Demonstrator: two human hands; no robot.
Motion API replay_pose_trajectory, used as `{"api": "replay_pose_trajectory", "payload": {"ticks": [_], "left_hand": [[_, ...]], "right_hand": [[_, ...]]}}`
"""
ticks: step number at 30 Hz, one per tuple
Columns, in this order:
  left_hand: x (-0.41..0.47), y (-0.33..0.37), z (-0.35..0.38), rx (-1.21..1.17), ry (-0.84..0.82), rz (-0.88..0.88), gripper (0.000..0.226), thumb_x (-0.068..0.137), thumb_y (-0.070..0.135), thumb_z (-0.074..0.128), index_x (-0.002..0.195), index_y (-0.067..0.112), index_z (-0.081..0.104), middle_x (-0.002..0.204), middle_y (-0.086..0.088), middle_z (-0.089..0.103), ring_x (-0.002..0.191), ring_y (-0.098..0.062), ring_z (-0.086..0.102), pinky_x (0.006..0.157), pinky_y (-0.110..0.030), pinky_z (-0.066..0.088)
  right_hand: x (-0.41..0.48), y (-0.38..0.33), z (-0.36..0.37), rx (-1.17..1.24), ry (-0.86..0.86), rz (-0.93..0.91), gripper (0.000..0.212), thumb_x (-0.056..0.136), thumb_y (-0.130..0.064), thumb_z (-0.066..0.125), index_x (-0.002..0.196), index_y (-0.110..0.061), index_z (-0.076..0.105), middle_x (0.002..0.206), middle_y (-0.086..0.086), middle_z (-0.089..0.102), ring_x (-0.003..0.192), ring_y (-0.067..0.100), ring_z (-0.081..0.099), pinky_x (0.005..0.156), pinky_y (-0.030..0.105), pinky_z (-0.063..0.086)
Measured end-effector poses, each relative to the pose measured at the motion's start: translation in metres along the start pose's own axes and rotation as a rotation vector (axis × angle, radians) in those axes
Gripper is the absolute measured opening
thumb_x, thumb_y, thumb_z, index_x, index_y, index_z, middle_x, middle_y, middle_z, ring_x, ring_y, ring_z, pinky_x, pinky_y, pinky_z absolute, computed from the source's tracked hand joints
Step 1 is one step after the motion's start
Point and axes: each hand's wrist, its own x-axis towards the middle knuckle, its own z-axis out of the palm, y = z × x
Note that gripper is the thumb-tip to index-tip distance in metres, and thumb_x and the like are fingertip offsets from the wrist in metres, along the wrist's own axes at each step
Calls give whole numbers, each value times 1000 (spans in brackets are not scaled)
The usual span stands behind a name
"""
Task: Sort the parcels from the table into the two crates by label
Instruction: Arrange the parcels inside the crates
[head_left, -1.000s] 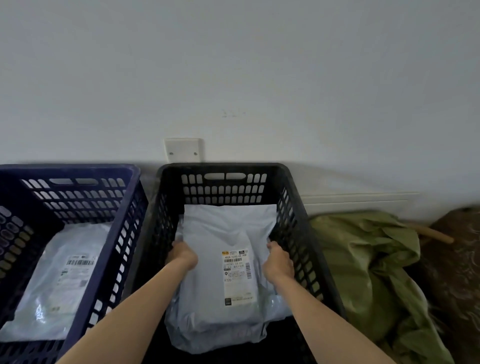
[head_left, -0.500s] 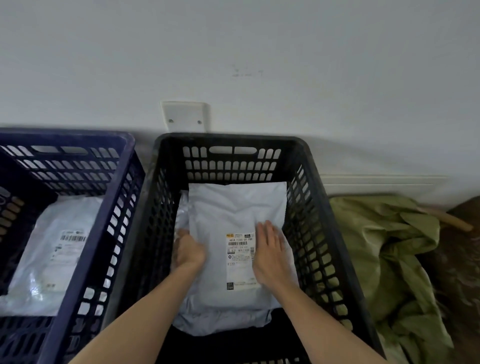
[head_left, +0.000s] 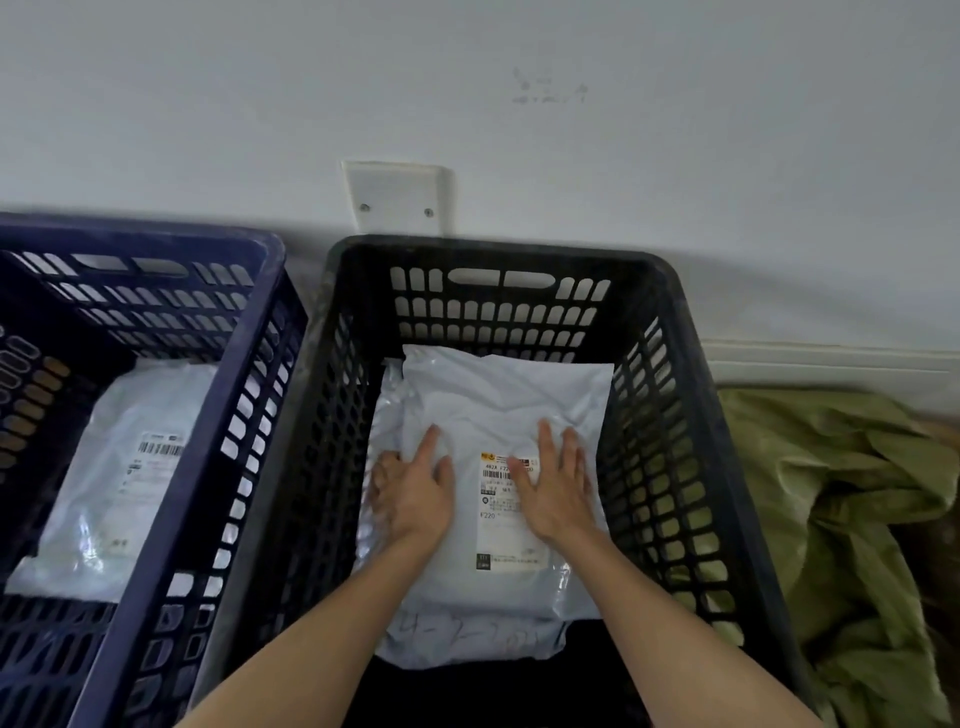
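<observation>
Pressing top parcel (head_left: 504, 395) down in black crate (head_left: 493, 249) with left grip (head_left: 415, 499) and right grip (head_left: 556, 499), fingers straight, clasping nothing. Noted left uncurled off parcel's edge since earlier.

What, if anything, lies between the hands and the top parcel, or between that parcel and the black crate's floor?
Nothing between hands and parcel: the left hand and right hand rest on the top parcel. Under it, a lower parcel separates it from the black crate floor.
</observation>
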Motion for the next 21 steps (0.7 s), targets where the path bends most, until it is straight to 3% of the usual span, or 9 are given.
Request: {"api": "replay_pose_trajectory", "payload": {"ticks": [12,21], "left_hand": [[-10,-1,-16,-6,-149,-15,55,99,38,40,151,36,21,152,-17,21,138,-36,26,112,-45,29],[-39,0,-57,-117,-72,157,49,101,26,44,148,22,34,146,-17,36,130,-32,41,106,-38,39]], "right_hand": [[-15,-13,-20,-34,10,1,73,99,-53,34,153,-30,-8,160,7,-18,148,29,-8,120,51,8],[-48,-29,-48,45,88,-108,62,102,-44,34,154,-24,6,162,6,-3,147,28,14,117,46,22]]}}
